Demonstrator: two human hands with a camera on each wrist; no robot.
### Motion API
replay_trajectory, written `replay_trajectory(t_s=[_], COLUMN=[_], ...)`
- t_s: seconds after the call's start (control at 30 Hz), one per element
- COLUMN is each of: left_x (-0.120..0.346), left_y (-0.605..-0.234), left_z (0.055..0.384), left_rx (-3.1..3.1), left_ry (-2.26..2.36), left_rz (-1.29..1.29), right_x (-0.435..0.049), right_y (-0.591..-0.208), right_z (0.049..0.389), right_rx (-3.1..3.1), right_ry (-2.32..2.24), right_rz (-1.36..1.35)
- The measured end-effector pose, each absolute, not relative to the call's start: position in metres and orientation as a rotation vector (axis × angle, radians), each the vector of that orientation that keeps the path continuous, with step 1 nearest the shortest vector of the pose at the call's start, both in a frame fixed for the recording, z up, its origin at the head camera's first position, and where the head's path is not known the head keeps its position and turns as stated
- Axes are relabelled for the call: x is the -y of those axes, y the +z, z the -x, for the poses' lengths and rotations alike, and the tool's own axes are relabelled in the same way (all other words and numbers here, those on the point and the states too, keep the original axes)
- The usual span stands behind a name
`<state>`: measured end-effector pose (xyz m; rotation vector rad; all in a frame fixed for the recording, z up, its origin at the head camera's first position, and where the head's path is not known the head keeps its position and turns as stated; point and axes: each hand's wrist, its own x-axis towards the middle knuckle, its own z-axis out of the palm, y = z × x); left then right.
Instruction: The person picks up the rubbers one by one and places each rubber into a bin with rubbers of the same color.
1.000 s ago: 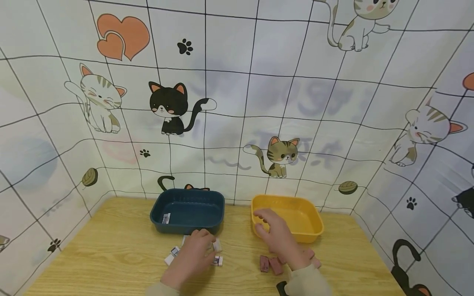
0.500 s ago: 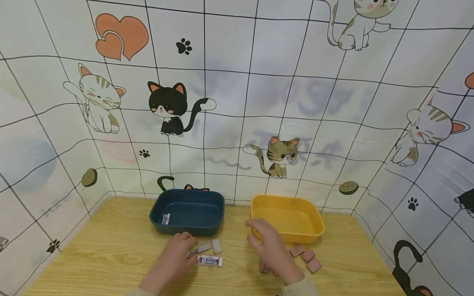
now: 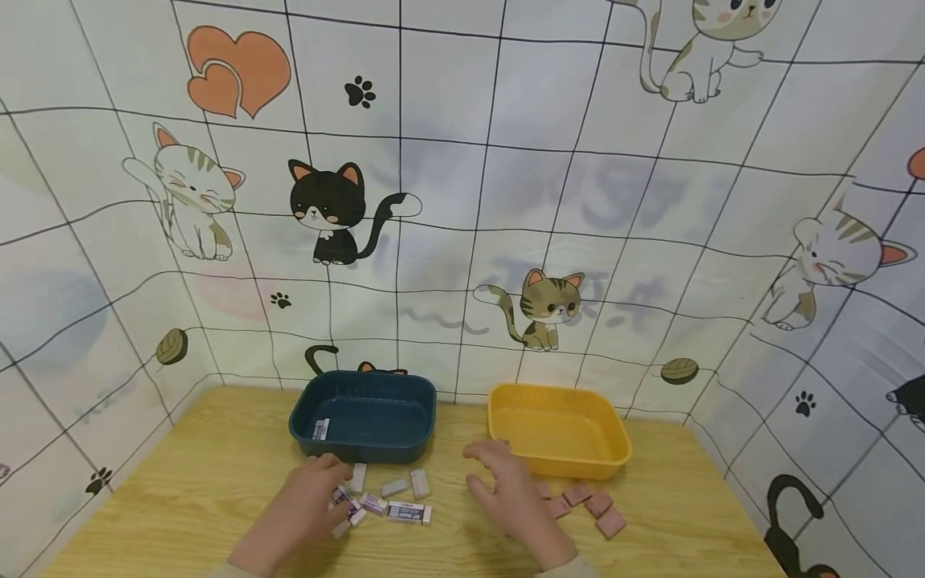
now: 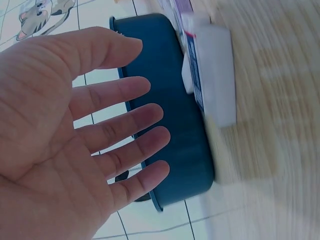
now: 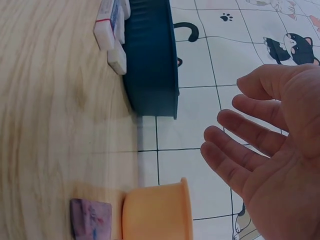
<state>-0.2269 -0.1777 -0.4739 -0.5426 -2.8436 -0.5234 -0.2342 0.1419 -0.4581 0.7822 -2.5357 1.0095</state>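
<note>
My left hand (image 3: 303,502) hovers at the left end of several white erasers, partly covering some of them in the head view. One eraser (image 3: 409,512) in a printed sleeve lies nearest the front. In the left wrist view the fingers (image 4: 132,120) are spread and relaxed, holding nothing. My right hand (image 3: 509,498) is raised in front of the yellow bin's left corner, fingers loosely bent and nothing in them. Beside it lie several small pink blocks (image 3: 611,523); a block (image 5: 91,219) with faint print shows in the right wrist view.
Behind the erasers stands a dark blue bin (image 3: 363,448) with a printed label (image 3: 321,429) or sleeved eraser inside its left end. A yellow bin (image 3: 578,464) stands at the back right. Both are close to the cat-print wall covering (image 3: 448,201) at the back of the wooden table (image 3: 448,554).
My left hand has moved leftward and toward me, uncovering more white erasers. My right hand has drawn back from over the yellow bin and shifted left, uncovering pink blocks.
</note>
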Motion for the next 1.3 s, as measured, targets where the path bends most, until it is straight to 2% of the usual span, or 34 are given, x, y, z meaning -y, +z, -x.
replay_trajectory(t_s=[0.43, 0.8, 1.3], left_x=[0.185, 0.182, 0.177], left_y=[-0.474, -0.484, -0.484], left_z=[0.222, 0.220, 0.217], left_rx=[2.976, 2.953, 3.072], left_ry=[-0.566, -0.553, -0.533], left_rz=[0.396, 0.542, 0.378], right_x=[-0.128, -0.122, -0.108], right_y=[-0.473, -0.474, -0.478], right_z=[0.230, 0.224, 0.222], right_rx=[2.546, 2.605, 2.559], right_ry=[1.011, 1.044, 1.099], right_rz=[-0.865, -0.888, -0.976])
